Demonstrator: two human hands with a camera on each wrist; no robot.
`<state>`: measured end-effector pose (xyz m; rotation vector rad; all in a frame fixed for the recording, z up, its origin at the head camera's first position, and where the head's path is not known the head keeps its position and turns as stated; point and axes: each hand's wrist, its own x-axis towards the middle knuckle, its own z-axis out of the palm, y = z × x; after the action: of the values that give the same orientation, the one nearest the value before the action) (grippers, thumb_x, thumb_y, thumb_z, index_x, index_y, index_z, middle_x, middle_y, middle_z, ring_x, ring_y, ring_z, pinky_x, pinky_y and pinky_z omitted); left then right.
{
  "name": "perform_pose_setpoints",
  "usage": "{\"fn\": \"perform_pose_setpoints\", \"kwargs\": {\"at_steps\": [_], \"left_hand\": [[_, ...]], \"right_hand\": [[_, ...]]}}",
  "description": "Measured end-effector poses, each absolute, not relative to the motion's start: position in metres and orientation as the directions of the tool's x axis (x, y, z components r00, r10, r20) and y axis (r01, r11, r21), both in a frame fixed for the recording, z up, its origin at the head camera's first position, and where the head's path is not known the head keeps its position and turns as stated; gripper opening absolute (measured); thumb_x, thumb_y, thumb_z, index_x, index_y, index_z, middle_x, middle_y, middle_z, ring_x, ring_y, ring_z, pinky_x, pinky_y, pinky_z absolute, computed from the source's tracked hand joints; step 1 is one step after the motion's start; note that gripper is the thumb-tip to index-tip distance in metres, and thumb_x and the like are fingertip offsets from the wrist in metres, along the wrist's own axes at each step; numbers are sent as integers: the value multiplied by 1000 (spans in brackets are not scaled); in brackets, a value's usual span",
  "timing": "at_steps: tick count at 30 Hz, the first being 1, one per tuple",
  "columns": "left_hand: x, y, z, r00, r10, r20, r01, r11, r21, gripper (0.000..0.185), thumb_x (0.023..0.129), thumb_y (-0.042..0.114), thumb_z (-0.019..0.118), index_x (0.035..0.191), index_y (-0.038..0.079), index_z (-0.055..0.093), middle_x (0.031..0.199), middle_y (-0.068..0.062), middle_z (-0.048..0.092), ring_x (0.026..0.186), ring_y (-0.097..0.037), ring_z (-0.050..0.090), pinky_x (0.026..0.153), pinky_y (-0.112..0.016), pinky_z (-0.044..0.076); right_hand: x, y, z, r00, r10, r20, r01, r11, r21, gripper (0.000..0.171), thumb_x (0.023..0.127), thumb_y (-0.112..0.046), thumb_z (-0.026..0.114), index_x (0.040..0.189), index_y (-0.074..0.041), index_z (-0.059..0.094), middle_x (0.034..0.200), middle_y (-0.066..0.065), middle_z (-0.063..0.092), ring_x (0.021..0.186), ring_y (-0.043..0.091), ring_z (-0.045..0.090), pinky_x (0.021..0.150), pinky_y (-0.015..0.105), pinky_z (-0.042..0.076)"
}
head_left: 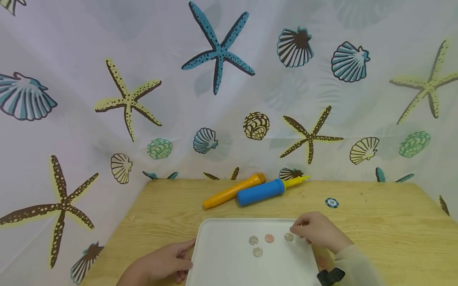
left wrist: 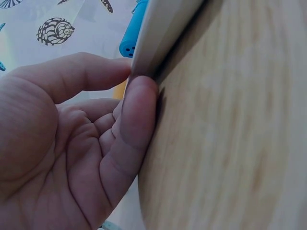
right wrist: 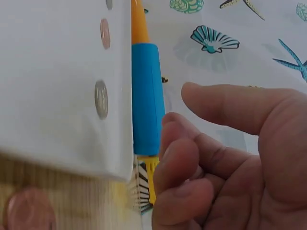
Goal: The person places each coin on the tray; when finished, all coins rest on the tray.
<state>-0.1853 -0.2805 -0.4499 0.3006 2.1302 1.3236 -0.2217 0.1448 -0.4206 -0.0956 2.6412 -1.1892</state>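
A white tray lies on the wooden table. My left hand is at its left side; in the left wrist view thumb and a finger pinch the tray's edge. My right hand hovers by the tray's right rim, its thumb apart from the bent fingers and nothing visible between them. Beside its fingertips a silver coin rests in the tray. Farther left lie a copper coin and two more silver coins, one upper and one lower.
Another copper coin lies on the table right of the tray, partly below my right arm. Behind the tray are an orange stick-like object and a blue hand pump with a yellow nozzle. A poker chip sits to the right. A patterned curtain backs the table.
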Motion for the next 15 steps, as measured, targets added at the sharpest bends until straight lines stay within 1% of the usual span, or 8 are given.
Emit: {"fn": "perform_pose_setpoints", "kwargs": {"at_steps": [3,6,8,13,15], "left_hand": [[-186,-281,-451,-788,491,-371,-125,463,878,77,95,11,63,156,-8,21,85,-11,60,70,-19,60,66,-31,57],[-185,-280,-452,-787,491,-373,-131,458,879,77,94,11,63,156,-8,20,85,-11,60,70,-19,60,66,-32,56],[-184,-280,-453,-789,488,-374,-133,459,879,78,94,11,63,156,-7,20,85,-11,60,70,-19,60,66,-31,56],[-185,-280,-452,-791,490,-365,-126,454,882,78,94,12,63,157,-6,20,84,-11,60,69,-19,59,65,-31,56],[-185,-280,-451,-791,496,-358,-120,447,886,78,94,12,63,157,-6,21,84,-11,60,69,-19,59,65,-32,56]], "right_hand": [[-225,165,-427,-972,-146,-186,41,671,-741,15,93,-22,71,98,-8,74,83,2,63,63,18,53,56,31,44],[-226,181,-431,-972,-131,-197,57,681,-730,16,92,-21,71,99,-7,74,80,4,62,63,19,53,56,31,44],[-227,188,-433,-971,-125,-202,63,685,-725,18,92,-21,72,101,-6,73,81,4,63,67,19,55,58,32,46],[-230,199,-434,-966,-152,-211,45,702,-711,20,89,-17,73,104,-3,72,86,3,64,75,18,57,65,32,51],[-231,202,-433,-960,-170,-223,39,706,-707,22,88,-15,73,104,-2,72,86,4,64,76,18,57,66,32,51]]}}
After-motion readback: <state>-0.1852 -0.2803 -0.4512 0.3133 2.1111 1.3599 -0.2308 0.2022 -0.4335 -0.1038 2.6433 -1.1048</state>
